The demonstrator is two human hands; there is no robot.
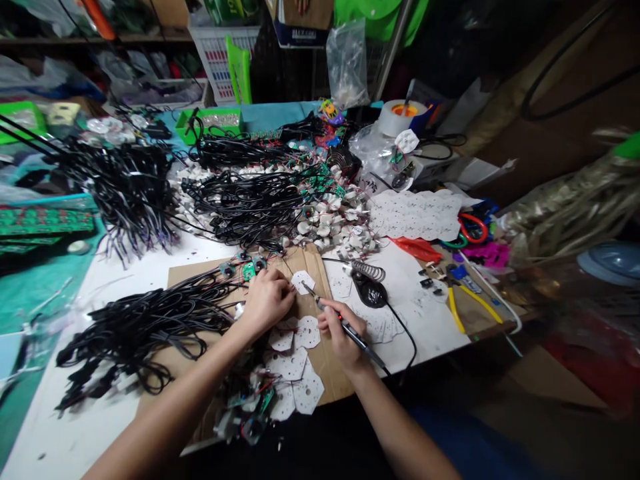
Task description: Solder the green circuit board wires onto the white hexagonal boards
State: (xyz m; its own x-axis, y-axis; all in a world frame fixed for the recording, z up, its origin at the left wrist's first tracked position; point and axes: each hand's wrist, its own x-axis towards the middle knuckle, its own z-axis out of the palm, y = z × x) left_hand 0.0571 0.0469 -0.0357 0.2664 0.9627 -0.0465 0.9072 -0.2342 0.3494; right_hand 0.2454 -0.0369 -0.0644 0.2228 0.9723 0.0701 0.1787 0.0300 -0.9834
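Observation:
My right hand (345,333) grips a soldering iron (357,337) like a pen. Its tip reaches a small white circuit board (302,281) lying on brown cardboard (315,257). Beside that board, my left hand (270,297) is closed with fingertips bent down; what they hold, if anything, is hidden. Several more white boards (307,332) lie between my forearms, some with wires and green circuit boards (267,400) near them. Just beyond my left hand sit small green boards with dark parts (249,270). Black cables (150,320) spread across the cardboard left of my left hand.
A soldering iron stand with a coil (370,290) stands right of my hands. Yellow-handled pliers (463,303) lie near the table's right edge. Bundled black cables (240,200), white parts and white board sheets (417,215) cover the back. A green tray (210,123) stands behind.

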